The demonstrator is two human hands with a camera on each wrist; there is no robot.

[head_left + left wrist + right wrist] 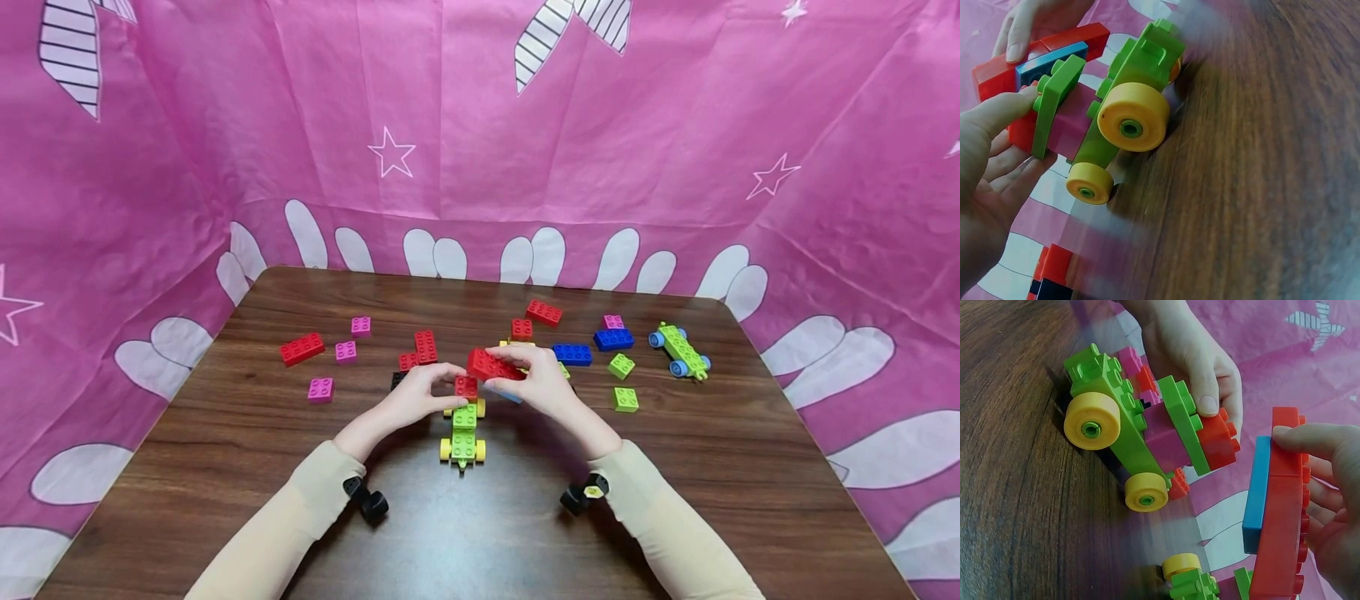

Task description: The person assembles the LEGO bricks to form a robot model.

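Observation:
My left hand (416, 393) pinches the upper part of a green toy car base (463, 446) with yellow wheels. On that base sit a magenta block (1166, 436), a flat green studded piece (1184, 422) and a red block (1215, 440) on top; my left thumb touches the red block in the right wrist view. To the right, my right hand (543, 379) grips two red bricks (1279, 544) in a row, with a flat blue brick (1256, 494) fixed beneath them. These are held just beside the car's stack, apart from it in the right wrist view.
Red bricks (302, 349) and pink bricks (321, 390) lie at left. At right are blue bricks (613, 338), lime bricks (626, 399) and a blue-wheeled green car base (681, 352). Another yellow-wheeled build (1194, 584) stands behind my right hand, partly hidden. A pink curtain (465, 125) surrounds the table.

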